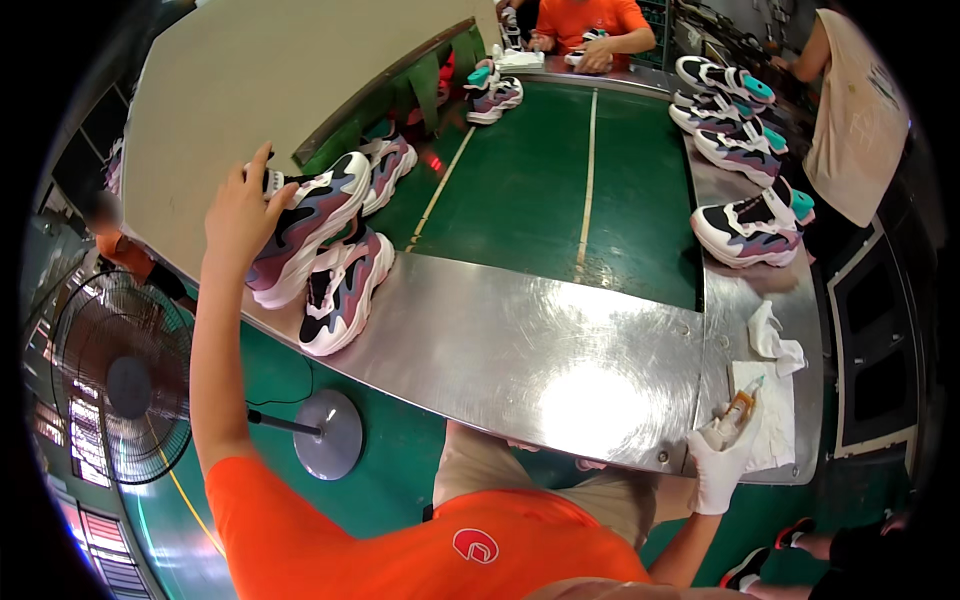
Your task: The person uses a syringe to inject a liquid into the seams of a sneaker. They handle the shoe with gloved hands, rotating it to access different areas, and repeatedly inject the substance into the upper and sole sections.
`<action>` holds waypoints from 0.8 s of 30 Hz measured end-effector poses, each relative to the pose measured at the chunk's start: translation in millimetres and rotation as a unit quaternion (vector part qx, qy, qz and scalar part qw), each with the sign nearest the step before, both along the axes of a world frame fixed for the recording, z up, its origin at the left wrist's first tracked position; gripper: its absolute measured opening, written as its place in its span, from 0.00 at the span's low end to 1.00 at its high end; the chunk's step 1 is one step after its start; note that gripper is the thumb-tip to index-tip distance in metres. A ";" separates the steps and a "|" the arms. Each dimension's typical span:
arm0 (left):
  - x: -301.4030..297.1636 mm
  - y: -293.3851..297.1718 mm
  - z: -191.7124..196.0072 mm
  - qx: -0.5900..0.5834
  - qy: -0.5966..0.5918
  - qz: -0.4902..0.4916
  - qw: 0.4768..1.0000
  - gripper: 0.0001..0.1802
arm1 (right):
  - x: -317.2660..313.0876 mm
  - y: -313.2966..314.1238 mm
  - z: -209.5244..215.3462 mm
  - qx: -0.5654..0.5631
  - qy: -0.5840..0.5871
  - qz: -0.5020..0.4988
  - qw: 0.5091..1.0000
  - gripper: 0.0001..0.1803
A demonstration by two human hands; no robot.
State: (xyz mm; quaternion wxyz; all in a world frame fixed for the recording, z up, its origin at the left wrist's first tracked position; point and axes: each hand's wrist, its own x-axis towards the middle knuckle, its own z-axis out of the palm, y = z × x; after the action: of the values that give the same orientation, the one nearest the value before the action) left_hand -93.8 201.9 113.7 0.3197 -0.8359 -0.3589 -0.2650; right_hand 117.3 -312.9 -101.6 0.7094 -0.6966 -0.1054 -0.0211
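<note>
My bare left hand [243,205] grips a sneaker [315,220] by its collar at the table's left end. The sneaker is white, black, grey-blue and mauve with a thick pale sole, and it is tilted with its toe up and away. Just beside it a matching sneaker [348,290] rests on the metal edge, and another sneaker [388,170] sits behind. At the right, my right hand [720,460] in a white glove is closed on a small amber bottle with a pale narrow tip [740,405], above a white cloth [772,430].
A green conveyor belt [520,190] runs away between metal ledges [480,330]. Several sneakers with teal stuffing [740,150] line the right ledge, near a crumpled white cloth [772,335]. A co-worker in orange [590,25] handles a shoe at the far end. A standing fan [128,385] is left.
</note>
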 end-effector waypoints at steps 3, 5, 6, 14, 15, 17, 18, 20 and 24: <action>5.9 -9.5 6.1 -0.106 -0.002 0.034 0.994 0.43 | 0.9 -6.6 4.4 -0.084 0.029 0.019 0.996 0.54; 2.0 -8.3 4.5 -0.078 0.003 0.013 0.997 0.43 | 0.9 -9.1 -3.0 -0.116 -0.007 0.014 0.993 0.54; 0.8 -8.4 2.9 -0.064 0.006 0.003 0.998 0.43 | 1.1 -10.3 -9.2 -0.130 -0.036 0.011 0.991 0.55; 8.6 -27.9 2.1 -0.052 -0.017 0.009 0.998 0.45 | 1.6 -12.4 -24.4 -0.066 -0.056 -0.021 0.996 0.53; 8.5 -28.2 4.8 -0.071 -0.018 0.022 0.997 0.46 | 2.8 -10.3 -22.1 -0.061 -0.052 -0.016 0.997 0.53; 3.2 -21.9 8.0 -0.096 -0.018 0.025 0.995 0.45 | 3.7 -9.1 -23.3 -0.095 -0.082 -0.022 0.992 0.53; 1.3 -19.3 9.5 -0.108 -0.018 0.025 0.994 0.45 | 4.1 -7.9 -23.1 -0.111 -0.097 -0.025 0.989 0.53; -0.2 -18.6 18.0 -0.107 -0.026 0.021 0.994 0.43 | 3.2 -4.1 -17.7 -0.100 -0.054 -0.018 0.993 0.53; -9.3 -7.0 23.4 -0.036 -0.023 0.039 0.998 0.42 | 7.3 -13.2 -24.7 -0.093 -0.015 -0.004 0.996 0.53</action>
State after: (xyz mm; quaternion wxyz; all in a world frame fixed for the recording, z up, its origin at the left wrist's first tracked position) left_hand -103.2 194.9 137.1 0.2909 -0.8259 -0.4083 -0.2582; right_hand 124.6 -326.1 -126.3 0.6400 -0.7593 -0.1150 -0.0241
